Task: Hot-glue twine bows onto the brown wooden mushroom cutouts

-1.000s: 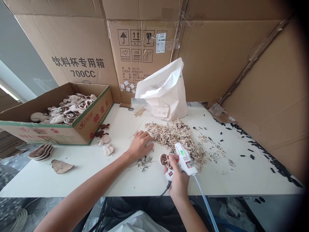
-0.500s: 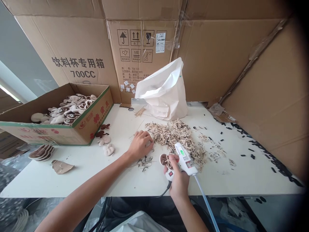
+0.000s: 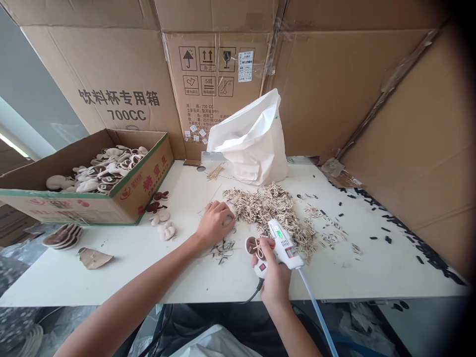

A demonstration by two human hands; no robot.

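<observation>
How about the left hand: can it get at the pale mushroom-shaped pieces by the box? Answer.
Probably yes: the left hand rests near the pale mushroom-shaped pieces, with nothing visible between them.

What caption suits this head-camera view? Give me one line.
Right hand grips a hot glue gun beside a brown-and-cream piece; left hand rests by pale scraps.

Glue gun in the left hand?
No, the hot glue gun is gripped in the right hand, while the left hand rests on the white table.
</observation>
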